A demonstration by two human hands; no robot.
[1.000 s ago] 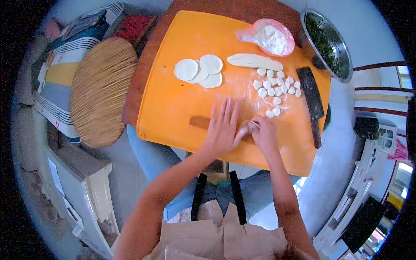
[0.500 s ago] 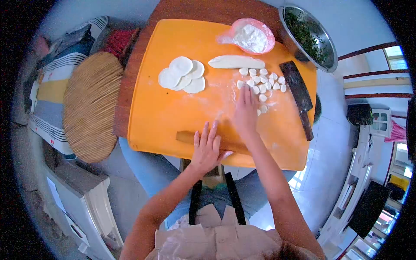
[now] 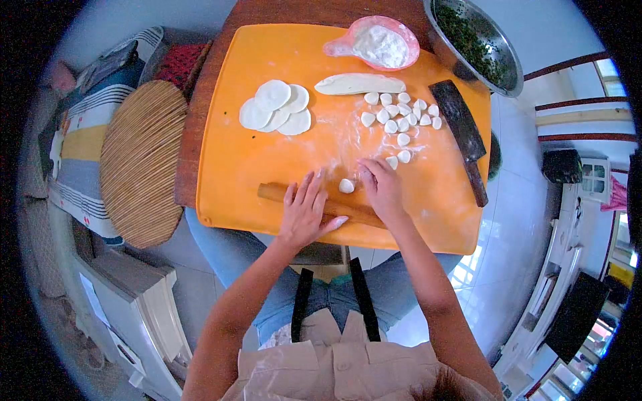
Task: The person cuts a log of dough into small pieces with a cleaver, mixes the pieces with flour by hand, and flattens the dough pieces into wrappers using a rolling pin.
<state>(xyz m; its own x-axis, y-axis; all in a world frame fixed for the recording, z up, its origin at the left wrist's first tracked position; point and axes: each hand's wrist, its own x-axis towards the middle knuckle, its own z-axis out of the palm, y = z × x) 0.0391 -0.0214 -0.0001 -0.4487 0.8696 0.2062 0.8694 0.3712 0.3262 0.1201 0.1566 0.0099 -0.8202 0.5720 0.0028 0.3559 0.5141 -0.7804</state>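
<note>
The wide-spread left hand (image 3: 304,212) hides part of the rolling pin (image 3: 351,212); what the curled right hand (image 3: 384,189) holds, I can't tell.

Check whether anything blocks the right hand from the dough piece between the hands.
Nothing visible does: only orange board shows between the right hand and the dough piece. The rolling pin lies nearer the body.

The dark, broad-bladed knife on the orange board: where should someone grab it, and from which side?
Probably by its slim, dark handle, with the bare right hand coming from the near side. The handle points toward the person and is narrow enough to wrap, while the wide, dark blade lies farther away.
</note>
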